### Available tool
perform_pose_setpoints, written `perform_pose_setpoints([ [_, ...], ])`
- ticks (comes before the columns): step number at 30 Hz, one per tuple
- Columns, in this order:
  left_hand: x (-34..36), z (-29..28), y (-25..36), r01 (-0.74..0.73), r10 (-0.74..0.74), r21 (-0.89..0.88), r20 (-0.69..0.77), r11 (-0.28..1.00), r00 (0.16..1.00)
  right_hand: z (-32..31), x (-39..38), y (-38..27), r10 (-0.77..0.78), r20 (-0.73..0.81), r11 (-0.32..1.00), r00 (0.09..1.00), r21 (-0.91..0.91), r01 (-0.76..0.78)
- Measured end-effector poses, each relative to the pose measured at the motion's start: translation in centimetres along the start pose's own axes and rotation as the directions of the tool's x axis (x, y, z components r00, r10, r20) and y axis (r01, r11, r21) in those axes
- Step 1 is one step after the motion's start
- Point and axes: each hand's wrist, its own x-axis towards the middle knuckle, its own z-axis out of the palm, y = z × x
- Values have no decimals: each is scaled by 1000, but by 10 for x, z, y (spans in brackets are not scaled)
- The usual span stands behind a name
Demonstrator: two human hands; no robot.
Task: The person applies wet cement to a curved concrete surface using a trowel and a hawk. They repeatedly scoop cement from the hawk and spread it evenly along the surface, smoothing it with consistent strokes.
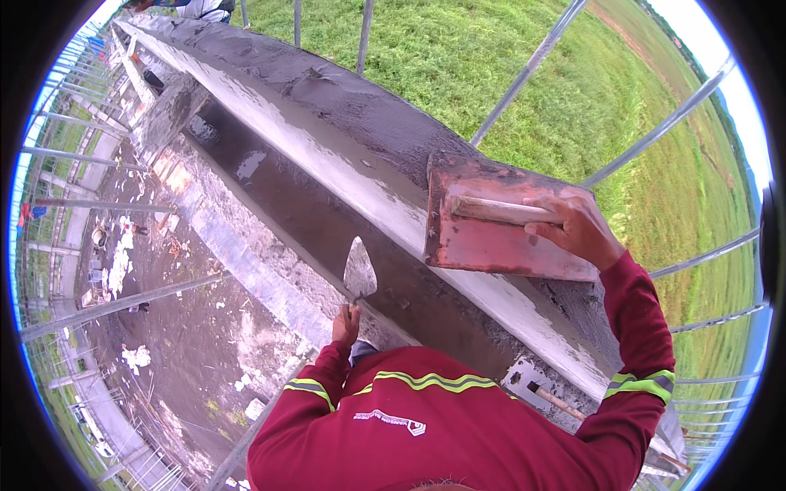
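My right hand (577, 233) is closed round the end of the wooden handle of a reddish plastering float (508, 245). The float's broad flat board lies over the top of a long concrete wall, whose dark grey mortar (360, 110) looks wet. In my left hand (347, 324) is a small pointed trowel (360, 270), gripped by its handle with the grey-smeared blade pointing away from me. That blade hangs over a concrete channel (303, 209) with a dark, wet-looking bottom, apart from the float.
Beside my right forearm, a grey plate-like tool (524, 378) with a wooden handle lies by the channel. Metal poles (524, 74) rise along the grassy side. Far below left is bare ground (188, 327) with scattered debris. Another person (201, 8) is at the wall's far end.
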Motion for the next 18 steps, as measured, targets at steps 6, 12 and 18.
perform_pose_setpoints([
  [6, 2, -3, 1, 88, -88, 13, 0, 996, 996, 21, 154, -27, -206, -45, 977, 977, 38, 208],
  [12, 1, 1, 1, 6, -10, -49, -86, 999, 996, 41, 273, -56, -231, 11, 967, 973, 113, 229],
  [18, 2, 6, -20, -157, 159, 90, -15, 983, 987, 18, 134, -20, -100, 35, 993, 994, 70, 97],
])
